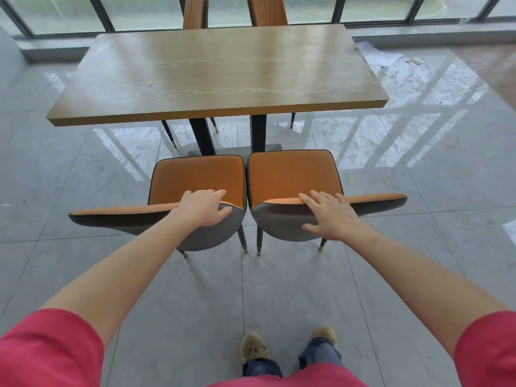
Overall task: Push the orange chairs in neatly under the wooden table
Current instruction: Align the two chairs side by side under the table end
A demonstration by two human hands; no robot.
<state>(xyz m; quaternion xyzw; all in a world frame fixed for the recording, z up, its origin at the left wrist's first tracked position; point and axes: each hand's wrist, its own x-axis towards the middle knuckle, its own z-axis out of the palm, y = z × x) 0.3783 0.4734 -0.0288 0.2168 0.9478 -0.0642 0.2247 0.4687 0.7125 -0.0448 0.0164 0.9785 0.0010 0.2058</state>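
Note:
Two orange chairs stand side by side in front of me, seats facing the wooden table (217, 74). The left chair (195, 174) and the right chair (293, 171) have orange seats and grey backs, and they nearly touch each other. Their seats sit clear of the table's near edge, out in the open. My left hand (203, 206) grips the top of the left chair's backrest, fingers over the rim. My right hand (329, 216) grips the top of the right chair's backrest the same way.
Two more chair backs (195, 11) rise behind the table's far edge, by the windows. Black table legs and a base (258, 135) stand under the middle. Glossy grey floor tiles lie all around; papers (391, 58) lie on the floor at the right.

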